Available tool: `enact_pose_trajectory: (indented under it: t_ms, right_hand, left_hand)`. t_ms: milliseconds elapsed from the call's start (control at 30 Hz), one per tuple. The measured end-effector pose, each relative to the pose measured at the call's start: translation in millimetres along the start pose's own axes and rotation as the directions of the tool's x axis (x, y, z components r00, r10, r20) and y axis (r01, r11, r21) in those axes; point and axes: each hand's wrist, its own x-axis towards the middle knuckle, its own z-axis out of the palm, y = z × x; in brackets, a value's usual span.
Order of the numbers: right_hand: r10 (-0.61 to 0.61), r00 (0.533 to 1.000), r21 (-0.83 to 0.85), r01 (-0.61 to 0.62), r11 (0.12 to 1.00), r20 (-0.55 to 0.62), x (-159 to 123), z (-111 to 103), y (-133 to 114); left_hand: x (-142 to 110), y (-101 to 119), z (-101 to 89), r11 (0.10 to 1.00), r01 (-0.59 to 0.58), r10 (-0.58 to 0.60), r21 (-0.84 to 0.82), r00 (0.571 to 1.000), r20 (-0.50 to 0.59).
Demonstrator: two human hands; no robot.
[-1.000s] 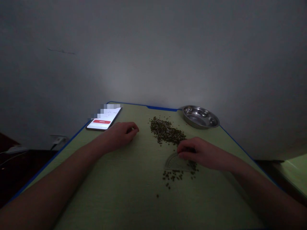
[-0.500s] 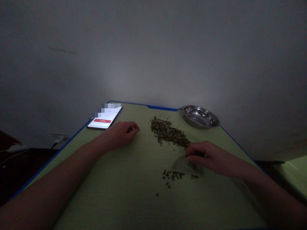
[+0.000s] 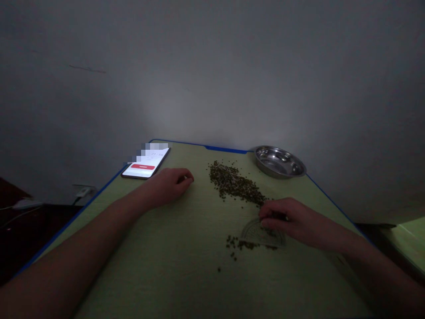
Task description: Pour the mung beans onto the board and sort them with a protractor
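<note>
My right hand (image 3: 285, 217) is closed in a pinch at the upper edge of a clear half-round protractor (image 3: 254, 232); the fingers hide part of it. Just beyond those fingertips begins a long pile of small dark green beans (image 3: 247, 188), with paler grains (image 3: 228, 175) mixed in. A smaller scatter of beans (image 3: 247, 245) lies along the protractor's straight edge and to its left. My left hand (image 3: 172, 184) rests on the table left of the pile, fingers curled in towards the thumb, with nothing seen in it.
A shiny metal bowl (image 3: 280, 161) stands at the table's back right. Near the back left edge lies a lit phone (image 3: 144, 165). The pale green table (image 3: 172, 266) has a blue rim and meets a grey wall (image 3: 212, 79). A plug and cable (image 3: 83, 192) show at left.
My right hand and the protractor have shifted slightly right and towards me in the picture. The left hand and the main pile look nearly the same.
</note>
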Motion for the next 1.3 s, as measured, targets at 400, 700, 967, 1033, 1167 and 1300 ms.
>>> enact_pose_trajectory:
  t_ms: [400,700,967,1033,1167,1300]
  right_hand:
    - [0.001,0.996,-0.101,-0.01,0.995,-0.094,22,-1,0]
    - [-0.051,0.991,-0.105,0.038,0.994,-0.124,33,1,-7]
    - [-0.039,0.996,-0.012,0.038,0.999,-0.086,21,-2,-9]
    - [-0.035,0.997,0.002,0.036,0.999,-0.064,20,0,-10]
    - [-0.052,0.998,-0.013,0.052,0.999,-0.039,23,6,-13]
    - [-0.072,0.997,-0.026,0.072,0.997,-0.002,30,12,-23]
  left_hand:
    - [1,-4,2.7,1.0,-0.022,0.022,0.009,1.0,-0.003]
    - [3,-6,3.3,1.0,-0.024,0.024,0.004,1.0,0.001]
    - [4,-12,5.2,1.0,-0.012,0.012,0.015,1.0,0.017]
    - [5,-14,5.9,1.0,-0.012,0.011,0.017,1.0,0.022]
    - [4,-14,5.0,1.0,-0.024,0.023,0.01,0.999,0.026]
    - [1,-9,1.9,1.0,0.0,-0.001,0.018,0.999,0.044]
